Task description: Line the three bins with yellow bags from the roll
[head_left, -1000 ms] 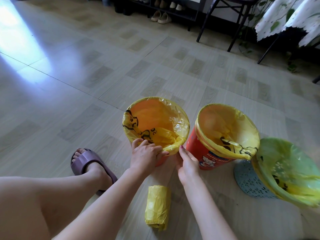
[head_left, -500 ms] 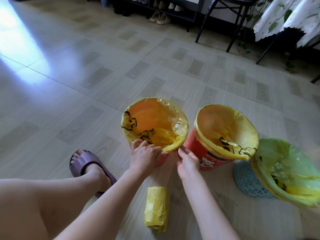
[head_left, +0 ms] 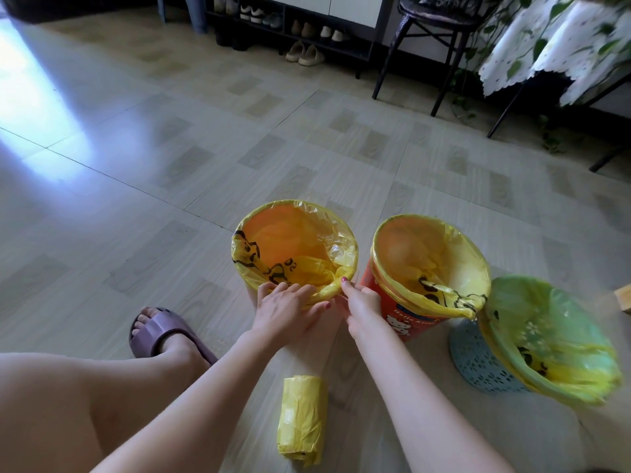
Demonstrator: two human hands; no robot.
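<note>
- Three bins stand in a row on the tiled floor [head_left: 170, 186]; each already carries a yellow plastic bag. My work is at the leftmost round orange bin [head_left: 297, 240], near rim.
- Step in hand, as I judge it: gathering the slack of its thin yellow liner bag [head_left: 324, 291] and snugging it against the rim. Best done by pulling the excess to one spot and twisting it tight, without dragging the far edge off the rim.
- Left hand [head_left: 290, 312]: lies flat over the bunched film, fingers together, pressing it down.
- Right hand [head_left: 362, 302]: fingers [head_left: 345, 283] pinched shut on the gathered fold.
- Red printed bin [head_left: 403, 319] and blue perforated basket [head_left: 478, 363] sit to the right, lined.
- Yellow roll of bags [head_left: 302, 419] lies on the floor between my forearms, untouched.
</note>
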